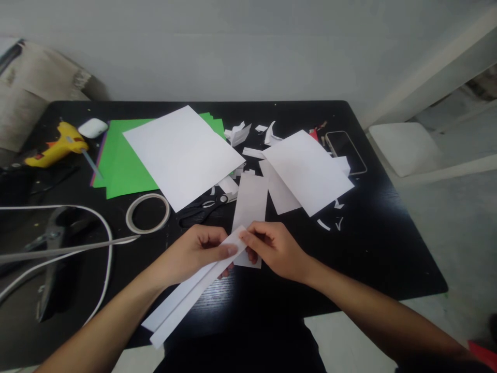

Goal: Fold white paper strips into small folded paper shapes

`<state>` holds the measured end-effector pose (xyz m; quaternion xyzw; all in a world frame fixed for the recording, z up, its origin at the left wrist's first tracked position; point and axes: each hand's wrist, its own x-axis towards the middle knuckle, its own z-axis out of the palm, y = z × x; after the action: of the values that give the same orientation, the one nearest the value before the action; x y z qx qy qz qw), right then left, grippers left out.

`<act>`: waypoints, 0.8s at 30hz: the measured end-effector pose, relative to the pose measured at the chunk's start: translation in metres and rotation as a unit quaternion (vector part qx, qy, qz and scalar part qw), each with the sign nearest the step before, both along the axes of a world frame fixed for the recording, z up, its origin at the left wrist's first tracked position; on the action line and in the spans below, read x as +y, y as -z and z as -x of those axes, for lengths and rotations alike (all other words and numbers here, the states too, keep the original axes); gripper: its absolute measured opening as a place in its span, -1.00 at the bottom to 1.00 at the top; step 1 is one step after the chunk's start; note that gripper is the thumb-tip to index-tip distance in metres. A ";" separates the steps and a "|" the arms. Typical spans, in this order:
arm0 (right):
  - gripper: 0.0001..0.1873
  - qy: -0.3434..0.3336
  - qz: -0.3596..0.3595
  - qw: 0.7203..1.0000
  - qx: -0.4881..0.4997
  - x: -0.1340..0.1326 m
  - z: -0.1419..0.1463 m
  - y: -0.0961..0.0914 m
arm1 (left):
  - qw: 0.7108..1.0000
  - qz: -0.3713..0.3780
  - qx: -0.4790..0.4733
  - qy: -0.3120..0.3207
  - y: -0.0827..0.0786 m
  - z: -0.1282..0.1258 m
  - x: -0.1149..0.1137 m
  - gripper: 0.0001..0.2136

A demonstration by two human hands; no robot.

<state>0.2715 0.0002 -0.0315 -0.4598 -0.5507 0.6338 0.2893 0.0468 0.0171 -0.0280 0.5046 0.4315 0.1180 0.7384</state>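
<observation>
A long white paper strip [194,299], folded lengthwise, slants from the table's front edge up to my fingers. My left hand [202,252] grips it near its upper end, thumb on top and fingers beneath. At the very tip, my right hand [277,249] pinches the paper between thumb and fingers. Behind my hands a wider white paper piece [251,199] lies flat on the table. Black-handled scissors [205,207] rest just beyond my left hand, partly under paper. A roll of tape [131,220] lies to their left.
Green sheets [124,166] lie under a large white sheet [184,155]. More white paper [308,173], scraps [237,133] and a phone [346,152] are at the right. On the left are a yellow glue gun [58,147], a white cable [106,228] and pliers [54,243].
</observation>
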 end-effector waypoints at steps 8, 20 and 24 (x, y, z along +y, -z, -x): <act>-0.52 0.007 0.018 1.000 0.013 -0.001 0.001 -0.002 | 1.000 -0.010 0.009 0.010 0.001 0.000 0.001 -0.65; -0.58 -0.026 0.109 0.992 0.060 0.001 0.001 0.002 | 1.000 0.002 0.003 0.014 -0.003 -0.002 0.000 -0.66; -0.58 -0.009 0.107 0.993 0.058 0.003 0.000 0.000 | 1.000 0.019 -0.013 0.021 -0.003 -0.001 0.001 -0.70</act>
<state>0.2714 0.0032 -0.0317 -0.4454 -0.4663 0.7174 0.2638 0.0473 0.0184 -0.0248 0.4976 0.4137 0.1009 0.7557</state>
